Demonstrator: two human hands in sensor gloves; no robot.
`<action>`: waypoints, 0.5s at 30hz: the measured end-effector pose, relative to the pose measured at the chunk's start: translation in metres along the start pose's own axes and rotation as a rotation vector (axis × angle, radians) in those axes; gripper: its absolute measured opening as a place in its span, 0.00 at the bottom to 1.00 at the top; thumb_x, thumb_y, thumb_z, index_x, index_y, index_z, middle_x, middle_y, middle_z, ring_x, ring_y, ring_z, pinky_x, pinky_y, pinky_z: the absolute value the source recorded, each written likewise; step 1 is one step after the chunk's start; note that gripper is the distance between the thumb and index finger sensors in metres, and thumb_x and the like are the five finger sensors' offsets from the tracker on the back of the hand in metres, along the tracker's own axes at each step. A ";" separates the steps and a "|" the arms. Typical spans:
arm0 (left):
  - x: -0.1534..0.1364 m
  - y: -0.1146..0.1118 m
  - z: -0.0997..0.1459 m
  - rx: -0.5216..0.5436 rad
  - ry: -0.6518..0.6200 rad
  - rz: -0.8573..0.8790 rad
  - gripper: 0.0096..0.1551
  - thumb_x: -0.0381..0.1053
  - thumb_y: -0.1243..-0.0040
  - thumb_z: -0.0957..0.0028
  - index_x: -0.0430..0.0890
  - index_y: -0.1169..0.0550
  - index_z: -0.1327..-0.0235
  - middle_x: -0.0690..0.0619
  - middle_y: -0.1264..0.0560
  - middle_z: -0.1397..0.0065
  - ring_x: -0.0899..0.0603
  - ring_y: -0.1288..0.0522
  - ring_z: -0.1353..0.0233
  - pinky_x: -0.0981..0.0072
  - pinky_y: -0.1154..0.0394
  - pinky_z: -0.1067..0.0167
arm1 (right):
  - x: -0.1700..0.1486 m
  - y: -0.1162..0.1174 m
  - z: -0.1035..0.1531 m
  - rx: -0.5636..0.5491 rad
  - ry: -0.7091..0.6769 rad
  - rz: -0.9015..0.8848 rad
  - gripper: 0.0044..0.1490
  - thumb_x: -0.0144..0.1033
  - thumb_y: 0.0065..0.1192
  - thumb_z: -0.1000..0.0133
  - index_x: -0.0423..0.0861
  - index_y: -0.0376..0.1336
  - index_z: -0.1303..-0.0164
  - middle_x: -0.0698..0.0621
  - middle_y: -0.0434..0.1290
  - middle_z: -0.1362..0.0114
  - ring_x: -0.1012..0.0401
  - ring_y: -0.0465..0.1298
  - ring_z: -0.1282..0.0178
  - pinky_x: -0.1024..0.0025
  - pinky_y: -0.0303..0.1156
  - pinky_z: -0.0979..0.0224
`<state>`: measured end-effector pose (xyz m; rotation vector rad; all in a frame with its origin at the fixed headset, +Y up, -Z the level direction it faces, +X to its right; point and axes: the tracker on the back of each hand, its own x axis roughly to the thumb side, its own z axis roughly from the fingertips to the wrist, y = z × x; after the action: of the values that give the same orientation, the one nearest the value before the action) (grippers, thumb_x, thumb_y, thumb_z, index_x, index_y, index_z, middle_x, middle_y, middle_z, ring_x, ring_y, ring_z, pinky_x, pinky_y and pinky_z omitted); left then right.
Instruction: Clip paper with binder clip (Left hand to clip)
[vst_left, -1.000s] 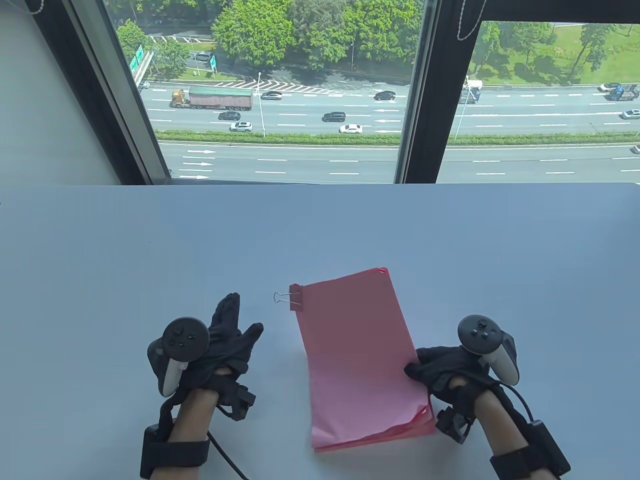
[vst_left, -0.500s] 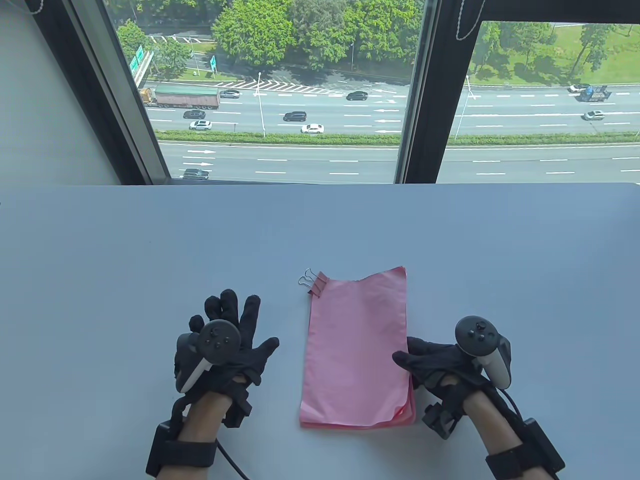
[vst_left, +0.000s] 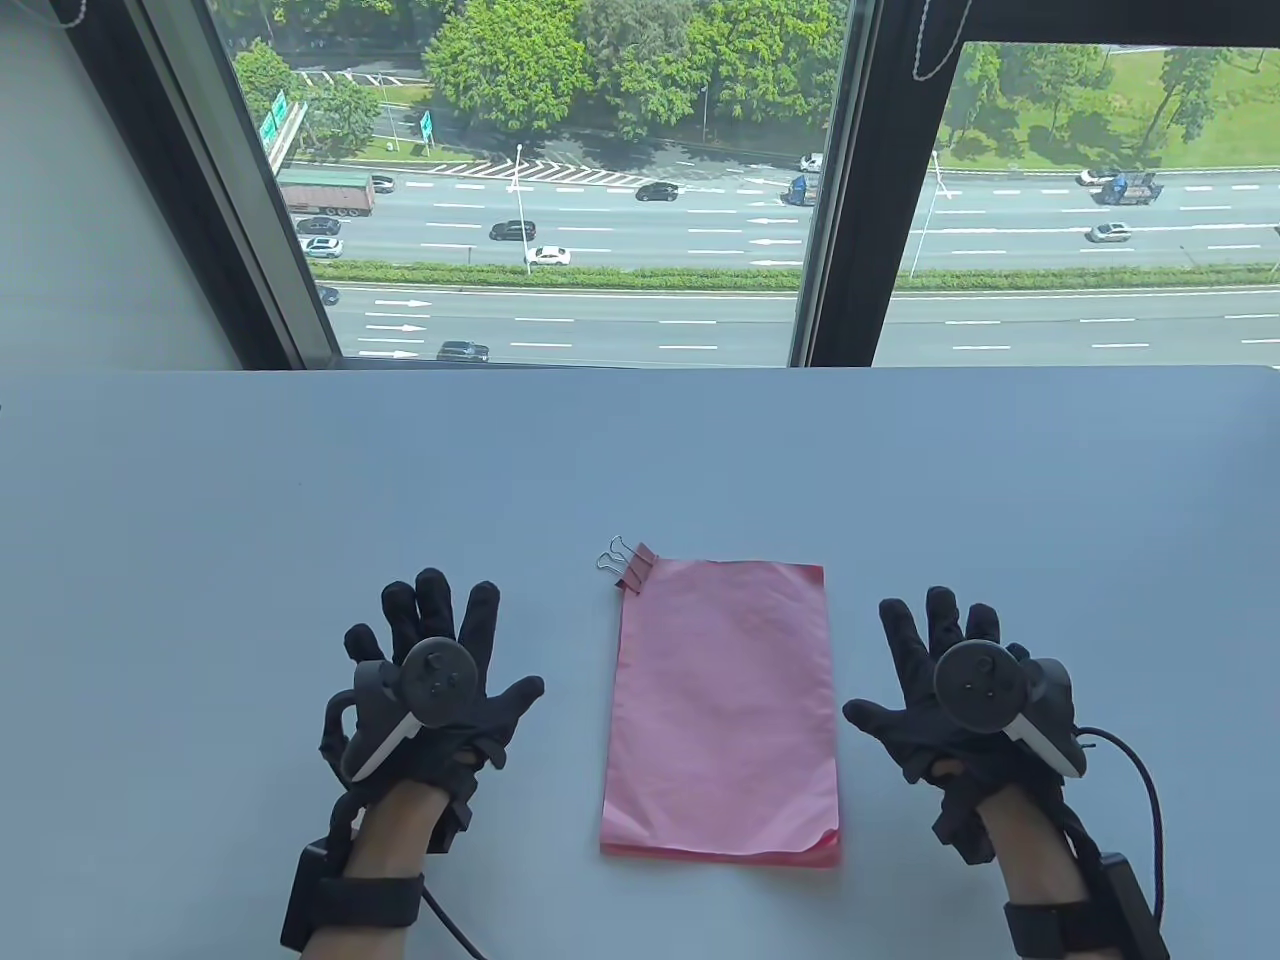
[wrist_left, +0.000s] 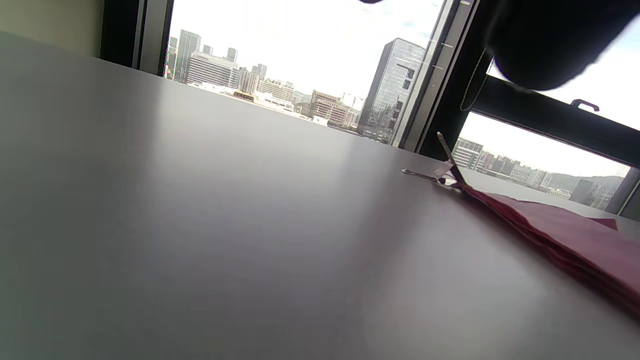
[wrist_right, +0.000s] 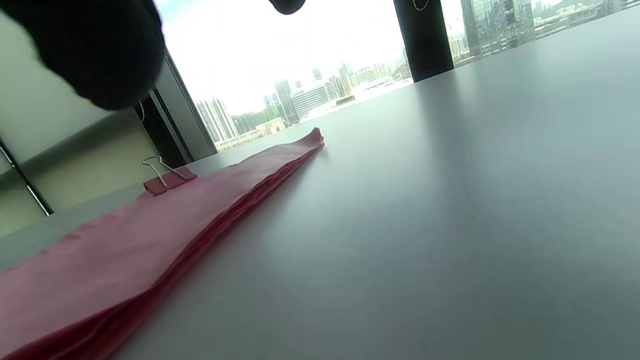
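Observation:
A stack of pink paper (vst_left: 722, 708) lies flat on the grey table (vst_left: 300, 480) between my hands. A pink binder clip (vst_left: 636, 569) with wire handles grips its far left corner. The paper also shows in the left wrist view (wrist_left: 560, 232) and the right wrist view (wrist_right: 125, 255), and the clip shows in the left wrist view (wrist_left: 447, 175) and the right wrist view (wrist_right: 167, 180). My left hand (vst_left: 440, 650) rests spread on the table left of the paper, holding nothing. My right hand (vst_left: 935, 665) rests spread on the table right of the paper, holding nothing.
A window with a black frame (vst_left: 835, 190) stands behind the table's far edge. A beige wall (vst_left: 90, 200) is at the far left. Cables (vst_left: 1150, 800) run from my wrists toward the near edge.
The right hand let go of the paper's right edge and moved right, fingers now spread flat. The lifted paper settled flat and straight. The left hand spread flat and shifted slightly left.

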<state>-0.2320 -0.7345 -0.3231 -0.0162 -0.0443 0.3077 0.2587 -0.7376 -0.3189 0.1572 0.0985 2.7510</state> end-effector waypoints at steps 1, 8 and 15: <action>-0.001 0.001 0.000 0.021 -0.002 0.006 0.59 0.79 0.42 0.54 0.63 0.54 0.14 0.49 0.68 0.13 0.39 0.79 0.22 0.36 0.82 0.42 | -0.002 0.000 0.000 0.012 0.015 -0.004 0.64 0.72 0.64 0.51 0.55 0.39 0.15 0.42 0.26 0.17 0.35 0.24 0.25 0.25 0.26 0.36; -0.012 0.002 0.002 -0.017 0.035 0.030 0.61 0.83 0.44 0.55 0.63 0.52 0.13 0.49 0.66 0.12 0.32 0.75 0.21 0.29 0.76 0.40 | -0.017 0.000 -0.001 -0.013 0.057 -0.087 0.64 0.74 0.62 0.50 0.55 0.37 0.15 0.41 0.26 0.17 0.32 0.24 0.27 0.24 0.27 0.38; -0.014 0.000 0.001 -0.015 0.050 0.011 0.60 0.81 0.44 0.54 0.61 0.51 0.13 0.48 0.65 0.12 0.37 0.76 0.20 0.33 0.79 0.40 | -0.014 0.004 -0.002 0.029 0.053 -0.100 0.64 0.74 0.61 0.50 0.55 0.36 0.15 0.40 0.26 0.17 0.32 0.24 0.27 0.25 0.26 0.38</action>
<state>-0.2451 -0.7383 -0.3228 -0.0389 0.0034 0.3176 0.2701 -0.7470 -0.3222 0.0848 0.1566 2.6555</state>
